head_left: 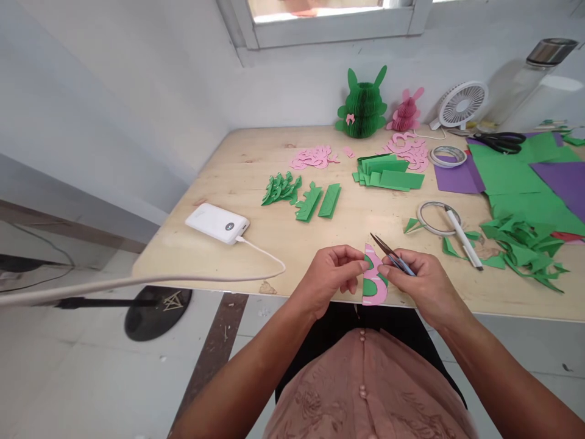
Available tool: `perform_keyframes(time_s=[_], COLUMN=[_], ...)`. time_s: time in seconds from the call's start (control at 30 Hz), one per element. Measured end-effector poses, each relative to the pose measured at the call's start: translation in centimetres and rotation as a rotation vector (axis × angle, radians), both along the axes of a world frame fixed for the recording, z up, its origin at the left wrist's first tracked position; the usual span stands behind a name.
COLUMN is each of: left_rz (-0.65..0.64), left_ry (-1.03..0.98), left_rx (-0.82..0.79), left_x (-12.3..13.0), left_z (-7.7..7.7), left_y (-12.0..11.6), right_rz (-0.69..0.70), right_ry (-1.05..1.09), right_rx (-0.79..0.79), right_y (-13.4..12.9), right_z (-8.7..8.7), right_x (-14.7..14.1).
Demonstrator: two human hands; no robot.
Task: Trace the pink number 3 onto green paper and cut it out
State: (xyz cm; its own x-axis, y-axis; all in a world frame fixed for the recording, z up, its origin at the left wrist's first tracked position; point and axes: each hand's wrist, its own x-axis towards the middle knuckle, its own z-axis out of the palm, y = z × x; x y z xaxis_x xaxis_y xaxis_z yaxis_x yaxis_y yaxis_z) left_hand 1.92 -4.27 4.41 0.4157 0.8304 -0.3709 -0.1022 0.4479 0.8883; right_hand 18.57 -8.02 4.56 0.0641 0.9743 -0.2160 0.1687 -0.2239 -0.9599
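My left hand [336,271] pinches the left edge of a pink paper cutout [377,290] shaped like a 3, with green paper showing behind it. The cutout is just above the table's front edge. My right hand [418,277] holds a small pair of scissors [390,251], blades pointing up and left, and its thumb and fingers come close to the right side of the paper. Whether the right fingers also grip the paper I cannot tell. Beyond the hands lie folded green strips [311,203] and a pile of green cut pieces [281,188].
A white power bank [217,223] with a cable lies left. Right are a white marker [464,238], tape rolls [448,157], green scraps [530,244], black scissors [500,141] and coloured sheets [507,167]. Green [363,110] and pink [406,114] paper figures stand near a small fan [461,105].
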Motion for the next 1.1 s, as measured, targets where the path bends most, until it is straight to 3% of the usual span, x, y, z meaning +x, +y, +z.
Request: perform_keyframes(time_s=[0.4,1.1], left_rz=[-0.012,0.069], left_ry=[0.015,-0.022], left_rx=[-0.028,0.021], left_x=[-0.1,0.9], left_z=[-0.6,0.0], left_y=[-0.9,-1.1], right_rz=[-0.031,-0.030], right_ry=[-0.016,0.034], right_rx=[0.001,-0.032], right_y=[-0.1,0.1], right_z=[-0.2,0.0], right_x=[0.0,-0.3])
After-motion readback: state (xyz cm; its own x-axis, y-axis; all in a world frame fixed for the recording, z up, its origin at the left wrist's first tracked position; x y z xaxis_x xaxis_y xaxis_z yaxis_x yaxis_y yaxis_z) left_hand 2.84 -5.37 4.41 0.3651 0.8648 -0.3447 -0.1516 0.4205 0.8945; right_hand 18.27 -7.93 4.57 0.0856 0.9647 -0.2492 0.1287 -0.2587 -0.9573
